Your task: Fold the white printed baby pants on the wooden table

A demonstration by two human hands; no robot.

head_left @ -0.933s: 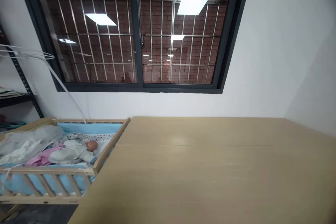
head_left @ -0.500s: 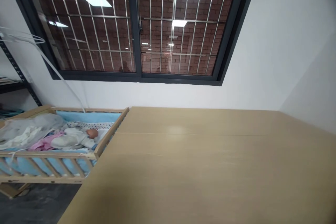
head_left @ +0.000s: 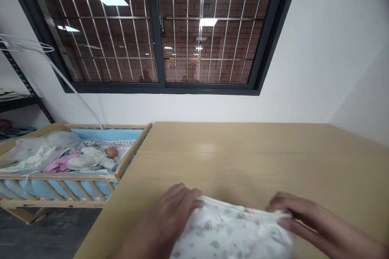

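Note:
A white cloth with a small green and pink print [head_left: 231,230] lies bunched at the near edge of the view, on a light wood table [head_left: 231,145]. Its lower part runs out of the frame. My left hand [head_left: 173,214] grips the cloth's left side, fingers curled over its edge. My right hand [head_left: 288,212] comes in from the right and pinches the cloth's right edge. Part of each hand and arm is cut off by the frame.
Against the table's left side stands a wooden crib [head_left: 60,177] with blue padding, where a baby doll [head_left: 94,160] lies beside netting. A dark metal shelf [head_left: 15,103] stands at far left. A barred window [head_left: 161,89] fills the wall behind.
My hands and the cloth have entered the view from below. Earlier neither showed. The view has also shifted slightly, with the table and crib sitting a little higher in the frame.

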